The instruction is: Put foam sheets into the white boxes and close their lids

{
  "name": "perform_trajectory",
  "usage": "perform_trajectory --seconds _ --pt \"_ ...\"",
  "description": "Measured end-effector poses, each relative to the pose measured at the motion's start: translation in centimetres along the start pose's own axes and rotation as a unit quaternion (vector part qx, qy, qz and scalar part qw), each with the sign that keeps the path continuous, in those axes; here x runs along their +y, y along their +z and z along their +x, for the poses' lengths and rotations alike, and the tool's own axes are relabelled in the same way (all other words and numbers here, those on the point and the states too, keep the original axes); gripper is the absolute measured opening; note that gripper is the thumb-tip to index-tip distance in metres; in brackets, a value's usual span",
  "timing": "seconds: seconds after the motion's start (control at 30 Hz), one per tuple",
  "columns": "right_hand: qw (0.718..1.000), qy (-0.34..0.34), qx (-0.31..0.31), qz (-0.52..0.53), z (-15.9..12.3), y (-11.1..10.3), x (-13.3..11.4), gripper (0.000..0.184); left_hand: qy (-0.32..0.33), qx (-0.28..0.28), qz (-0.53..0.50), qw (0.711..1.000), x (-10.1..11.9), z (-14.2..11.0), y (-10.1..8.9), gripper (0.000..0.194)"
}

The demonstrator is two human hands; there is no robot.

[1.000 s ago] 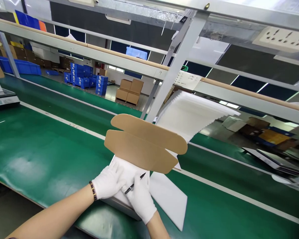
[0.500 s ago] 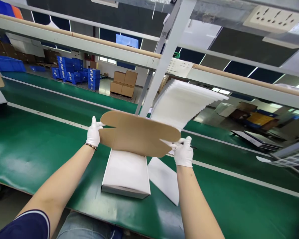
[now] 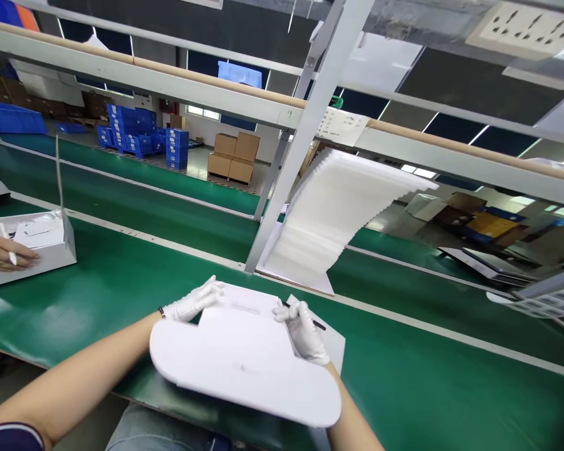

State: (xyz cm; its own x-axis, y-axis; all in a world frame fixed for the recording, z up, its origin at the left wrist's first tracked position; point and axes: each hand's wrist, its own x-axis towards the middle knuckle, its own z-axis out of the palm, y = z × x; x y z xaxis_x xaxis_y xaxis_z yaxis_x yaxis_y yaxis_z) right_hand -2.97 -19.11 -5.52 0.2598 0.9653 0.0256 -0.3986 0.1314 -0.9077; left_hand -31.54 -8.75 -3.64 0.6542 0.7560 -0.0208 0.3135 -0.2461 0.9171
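A white carton (image 3: 244, 351) lies on the green belt in front of me, its big rounded lid flap folded down toward me with the white side up. My left hand (image 3: 192, 302), in a white glove, rests at the flap's left rear corner with its fingers stretched out. My right hand (image 3: 304, 331), also gloved, presses on the flap's right edge and keeps a black pen (image 3: 316, 323) pinched in its fingers. A white foam sheet (image 3: 333, 343) sticks out from under the carton on the right.
A leaning stack of white foam sheets (image 3: 338, 210) stands behind the carton against a grey frame post (image 3: 305, 138). At the far left another person's hand (image 3: 4, 254) rests on an open white box (image 3: 51, 250). Blue crates and brown cartons sit far behind.
The brown-faced lid that stood upright has been swung down over the carton toward me. Both hands came down with it. Another person's box and hand have appeared at the left.
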Motion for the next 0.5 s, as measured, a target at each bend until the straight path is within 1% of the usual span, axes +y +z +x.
perform_trajectory --seconds 0.07,0.1,0.13,0.17,0.23,0.3,0.37,0.43,0.47,0.5 --pt "0.991 0.038 -0.073 -0.109 -1.6 -1.2 -1.7 0.038 -0.015 -0.072 0.117 0.990 1.4 -1.3 -1.4 0.054" --pt "0.980 0.053 -0.100 -0.161 -2.7 -1.5 -2.5 0.032 -0.012 -0.109 0.185 0.977 2.3 -2.2 -1.7 0.053" --pt "0.972 0.061 -0.110 -0.201 -4.0 -1.6 -2.9 0.028 0.000 -0.137 0.251 0.958 3.0 -3.2 -1.7 0.054" --pt "0.965 0.062 -0.101 -0.234 -5.4 -1.6 -2.9 0.026 0.028 -0.153 0.297 0.942 3.6 -4.3 -1.3 0.055" --pt "0.954 0.033 -0.053 -0.294 -8.1 -1.3 -1.8 0.025 0.100 -0.135 0.336 0.927 3.7 -6.4 0.3 0.060" --pt "0.939 -0.030 -0.018 -0.343 -10.1 -1.0 0.4 0.024 0.139 -0.100 0.354 0.920 2.7 -7.9 2.1 0.065" --pt "0.918 -0.097 -0.019 -0.384 -11.2 -1.0 2.7 0.023 0.148 -0.081 0.365 0.916 1.4 -8.6 3.4 0.067" --pt "0.897 -0.137 -0.019 -0.420 -11.5 -1.4 4.5 0.024 0.140 -0.079 0.374 0.914 0.5 -8.9 4.0 0.063" --pt "0.889 -0.143 0.001 -0.436 -11.7 -1.7 5.3 0.026 0.127 -0.074 0.379 0.914 0.1 -9.1 4.2 0.062" --pt "0.883 -0.139 0.042 -0.446 -12.0 -1.8 6.0 0.027 0.102 -0.055 0.380 0.918 -0.2 -9.5 4.5 0.061"
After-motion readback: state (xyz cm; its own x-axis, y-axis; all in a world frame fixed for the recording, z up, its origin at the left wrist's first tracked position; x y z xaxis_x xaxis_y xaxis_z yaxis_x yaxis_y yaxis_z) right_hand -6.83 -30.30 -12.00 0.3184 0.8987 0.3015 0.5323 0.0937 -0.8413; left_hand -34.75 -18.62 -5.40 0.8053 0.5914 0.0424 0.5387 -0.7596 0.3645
